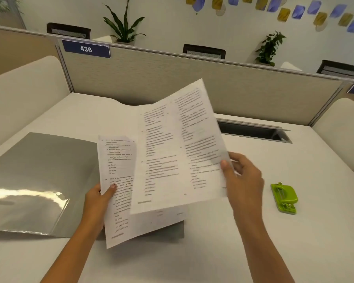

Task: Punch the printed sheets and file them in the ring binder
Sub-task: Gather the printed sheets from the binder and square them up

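Above the desk I hold printed sheets in both hands. My left hand [98, 198] pinches the left edge of one printed sheet [117, 180], thumb on top. My right hand [241, 176] pinches the right edge of another printed sheet [178, 148], which is raised, tilted and overlaps the first. More sheets lie beneath them. The grey ring binder [35, 180] lies open on the desk to the left, its inner cover glossy with a clear pocket; its right half and rings are hidden under the paper. A green hole punch [284, 198] sits on the desk to the right.
The white desk [192, 252] is bounded by a beige partition [192, 82] at the back and cream side panels. A cable slot [253, 131] opens in the desk at back right. Chairs and potted plants stand beyond the partition.
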A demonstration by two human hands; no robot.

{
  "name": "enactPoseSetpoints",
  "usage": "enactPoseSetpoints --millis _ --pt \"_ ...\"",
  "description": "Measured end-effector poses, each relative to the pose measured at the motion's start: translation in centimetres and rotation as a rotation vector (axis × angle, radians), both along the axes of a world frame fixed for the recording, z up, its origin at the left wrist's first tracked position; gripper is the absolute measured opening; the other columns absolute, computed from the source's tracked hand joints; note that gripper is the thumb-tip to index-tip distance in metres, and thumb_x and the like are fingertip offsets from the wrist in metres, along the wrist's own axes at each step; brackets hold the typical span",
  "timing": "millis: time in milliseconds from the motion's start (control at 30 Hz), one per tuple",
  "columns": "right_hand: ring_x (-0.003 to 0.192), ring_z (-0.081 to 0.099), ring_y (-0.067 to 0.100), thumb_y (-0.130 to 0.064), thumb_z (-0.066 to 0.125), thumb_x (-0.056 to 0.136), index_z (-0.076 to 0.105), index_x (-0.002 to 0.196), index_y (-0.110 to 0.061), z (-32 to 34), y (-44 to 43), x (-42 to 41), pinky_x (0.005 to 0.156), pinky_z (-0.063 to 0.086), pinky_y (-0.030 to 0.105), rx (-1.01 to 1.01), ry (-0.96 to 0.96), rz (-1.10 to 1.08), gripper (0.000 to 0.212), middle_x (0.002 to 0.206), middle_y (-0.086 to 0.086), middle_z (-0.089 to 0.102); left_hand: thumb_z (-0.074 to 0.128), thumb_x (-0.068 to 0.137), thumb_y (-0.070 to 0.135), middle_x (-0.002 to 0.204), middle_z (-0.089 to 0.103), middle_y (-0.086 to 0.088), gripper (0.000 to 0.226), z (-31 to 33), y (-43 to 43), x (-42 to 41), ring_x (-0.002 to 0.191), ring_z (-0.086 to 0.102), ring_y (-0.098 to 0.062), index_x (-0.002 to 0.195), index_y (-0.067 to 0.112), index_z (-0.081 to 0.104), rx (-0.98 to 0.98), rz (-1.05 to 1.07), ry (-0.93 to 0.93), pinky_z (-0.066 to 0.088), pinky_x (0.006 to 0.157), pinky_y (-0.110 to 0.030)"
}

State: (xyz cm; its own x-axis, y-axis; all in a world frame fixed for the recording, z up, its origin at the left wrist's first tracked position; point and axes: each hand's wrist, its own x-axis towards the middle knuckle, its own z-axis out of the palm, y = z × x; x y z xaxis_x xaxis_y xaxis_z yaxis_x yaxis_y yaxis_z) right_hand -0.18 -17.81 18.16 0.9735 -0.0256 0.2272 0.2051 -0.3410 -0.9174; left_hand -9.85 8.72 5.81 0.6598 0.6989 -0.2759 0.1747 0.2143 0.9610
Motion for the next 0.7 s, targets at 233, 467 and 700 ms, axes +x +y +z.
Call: enactPoseSetpoints --millis 233,467,700 --pt "0.086 0.068 0.010 -0.024 0.058 0.094 0.062 0.108 -0.022 -6.3 1.8 -0.5 0.060 0.053 0.017 0.052 0.317 0.110 0.014 0.105 -0.004 0.071 0.065 0.089 0.020 0.101 0.074 -0.014 0.024 1.6 -2.0 0.2 0.093 0.070 -0.037 0.112 0.016 0.066 -0.086 -0.126 -0.109 0.056 0.081 -0.055" --pt "0.096 0.059 0.014 -0.030 0.046 0.099 0.044 0.119 -0.022 -8.3 1.8 -0.2 0.063 0.046 0.016 -0.099 0.361 0.145 0.021 0.119 -0.002 0.049 0.063 0.090 0.011 0.100 0.073 -0.016 0.022 2.4 -3.3 0.9 0.093 0.069 -0.040 0.106 0.025 0.069 -0.102 -0.153 -0.148 0.054 0.081 -0.062" --pt "0.090 0.067 0.009 -0.021 0.066 0.089 0.051 0.124 -0.020 -8.2 -0.4 0.8 0.062 0.049 0.022 0.112 0.599 0.244 0.038 0.114 -0.003 0.066 0.058 0.093 0.009 0.088 0.076 -0.004 0.026 4.1 -5.4 2.1 0.085 0.070 -0.029 0.094 0.032 0.069 -0.044 -0.215 -0.190 0.057 0.075 -0.047"
